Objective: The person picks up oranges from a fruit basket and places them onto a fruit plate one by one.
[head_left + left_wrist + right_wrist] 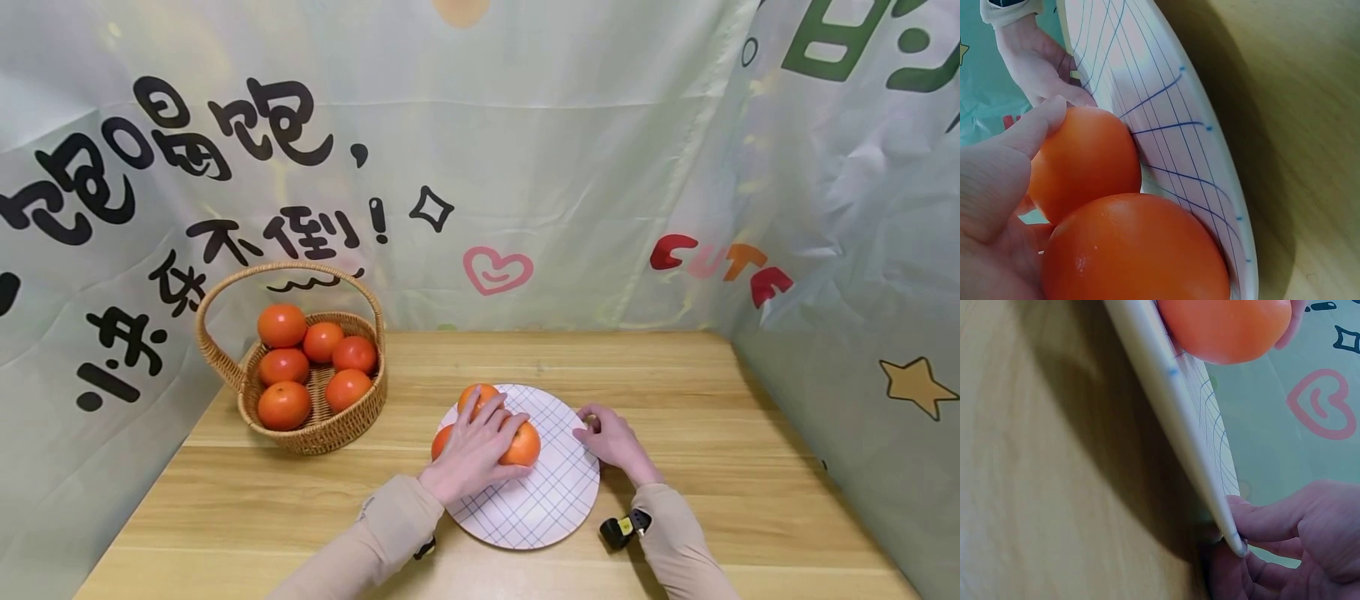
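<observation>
**A careful hold from both sides**

We see a round white plate with thin blue grid lines (558,500) above a pale wooden table (225,500). On its left and rear part sit three round, glossy orange-red fruits: one towards the plate's back (484,393), one by its left edge (438,445), one nearer its middle (528,450). The left hand (478,450) lies over them, fingers spread, its thumb and forefinger bent around the fruit near the plate's middle. The right hand (611,435), at the plate's right edge, is nearly closed and pinches the rim, thumb above and fingers beneath.

Left of the plate and farther back stands a tan woven wicker basket with an arched handle (322,437), bearing six similar orange-red fruits (283,407).

We judge the step in hand to be handling the fruit while the plate is steadied. The next move seems to call for a firm rim grip and light fingers, since smooth round fruit may roll.

The left hand covers much of the left-edge fruit, and its farther fingertips are partly lost among the fruits. The right wrist view cuts off a fruit at the top. Shadow lies under the rim, but we cannot tell whether the plate's underside touches the table.
</observation>
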Available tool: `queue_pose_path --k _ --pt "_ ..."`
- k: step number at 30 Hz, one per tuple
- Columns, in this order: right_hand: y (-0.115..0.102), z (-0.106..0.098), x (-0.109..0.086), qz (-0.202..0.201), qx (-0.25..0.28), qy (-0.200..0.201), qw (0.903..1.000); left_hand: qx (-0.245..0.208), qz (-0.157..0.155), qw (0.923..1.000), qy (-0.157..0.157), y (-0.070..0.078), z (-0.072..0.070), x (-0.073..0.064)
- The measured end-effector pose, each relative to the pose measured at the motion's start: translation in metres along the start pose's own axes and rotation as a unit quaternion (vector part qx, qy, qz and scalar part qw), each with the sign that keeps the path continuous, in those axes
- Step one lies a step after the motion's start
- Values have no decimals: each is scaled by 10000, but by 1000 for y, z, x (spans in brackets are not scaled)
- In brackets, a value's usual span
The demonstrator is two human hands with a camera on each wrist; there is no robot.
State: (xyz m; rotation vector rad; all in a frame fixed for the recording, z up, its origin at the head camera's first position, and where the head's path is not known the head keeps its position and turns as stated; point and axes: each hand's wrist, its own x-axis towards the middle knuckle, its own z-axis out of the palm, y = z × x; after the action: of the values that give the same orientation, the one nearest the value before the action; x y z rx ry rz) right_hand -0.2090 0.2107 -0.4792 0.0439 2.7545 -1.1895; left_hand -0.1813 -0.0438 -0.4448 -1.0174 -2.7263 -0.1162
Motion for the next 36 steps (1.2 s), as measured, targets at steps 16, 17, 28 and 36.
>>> queue_pose_path --k 16,17,28,36 --pt "1 1 0 -32 18 21 10000 59 -35 9999 -116 1 0 0" --pt "1 1 0 -38 18 19 10000 74 -41 9999 -117 1 0 0" --pt "0 0 0 -39 27 -20 10000 233 -7 9997 9 1 2 0" --pt "0 0 0 -18 20 -24 10000 284 -11 9996 32 0 1 0"
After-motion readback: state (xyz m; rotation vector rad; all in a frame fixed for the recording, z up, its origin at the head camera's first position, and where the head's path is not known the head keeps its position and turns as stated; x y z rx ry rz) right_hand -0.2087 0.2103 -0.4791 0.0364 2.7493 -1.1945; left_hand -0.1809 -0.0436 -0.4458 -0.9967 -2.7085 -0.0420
